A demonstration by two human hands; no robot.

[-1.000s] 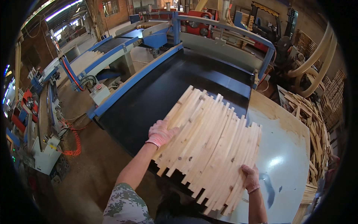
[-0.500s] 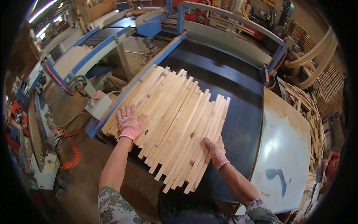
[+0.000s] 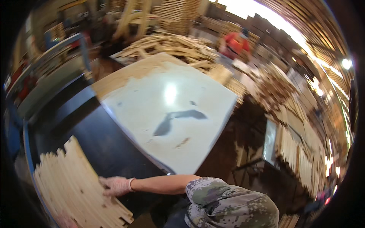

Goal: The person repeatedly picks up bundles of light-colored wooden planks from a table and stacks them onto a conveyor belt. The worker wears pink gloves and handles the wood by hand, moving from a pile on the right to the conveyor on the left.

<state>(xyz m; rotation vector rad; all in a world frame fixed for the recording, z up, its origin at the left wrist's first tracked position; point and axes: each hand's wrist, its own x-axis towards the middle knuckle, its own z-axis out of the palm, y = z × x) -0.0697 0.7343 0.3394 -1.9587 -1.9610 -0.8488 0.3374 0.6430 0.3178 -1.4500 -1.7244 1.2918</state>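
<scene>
A side-by-side batch of pale wooden strips (image 3: 72, 182) with uneven ends lies on the dark belt (image 3: 91, 125) at the lower left. My right hand (image 3: 116, 186), in a pinkish knitted glove, rests against the batch's right edge with fingers stretched out, not wrapped round any strip. At the bottom rim, my left hand (image 3: 65, 221) shows only as a blurred gloved patch on the strips; its fingers cannot be made out.
A pale metal-topped table (image 3: 213, 95) adjoins the belt. Scrap wood (image 3: 167, 45) is heaped behind it. A person in red (image 3: 235, 43) stands at the back. More strips (image 3: 300, 159) lie on a stand at right. A blue-framed machine (image 3: 49, 53) spans the belt's far end.
My view has swung right, so the strips and both hands now appear farther left and lower. My left hand has nearly left the picture. The right hand remains at the batch's right edge.
</scene>
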